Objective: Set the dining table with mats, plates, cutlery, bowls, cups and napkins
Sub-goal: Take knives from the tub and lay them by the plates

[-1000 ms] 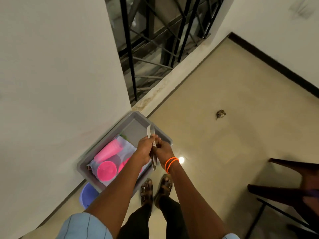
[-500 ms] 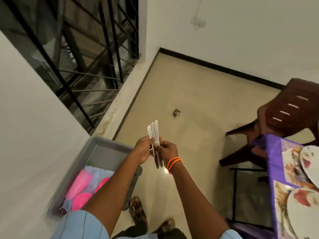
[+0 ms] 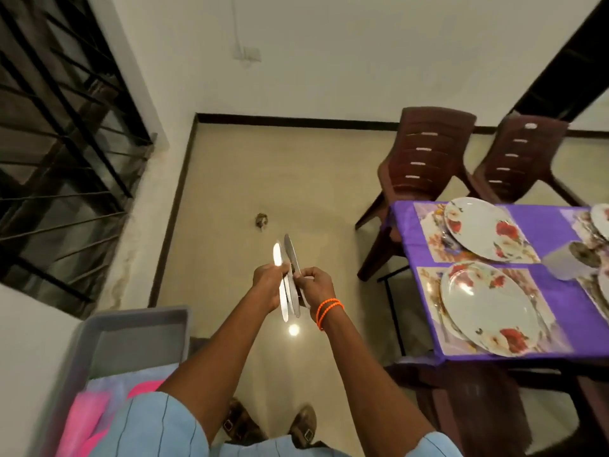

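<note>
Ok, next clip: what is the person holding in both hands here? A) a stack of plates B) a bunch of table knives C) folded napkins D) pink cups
B: both the left hand and the right hand grip a bunch of knives, blades pointing up; the plates already sit on the table.

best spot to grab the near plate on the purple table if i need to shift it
Take the near plate by its rim at the table's near edge, coming from the open floor side. It lies flat on a placemat, so only the thin rim offers a grip, thumb on top and fingers slid under. The far side is crowded by the second plate.
</note>
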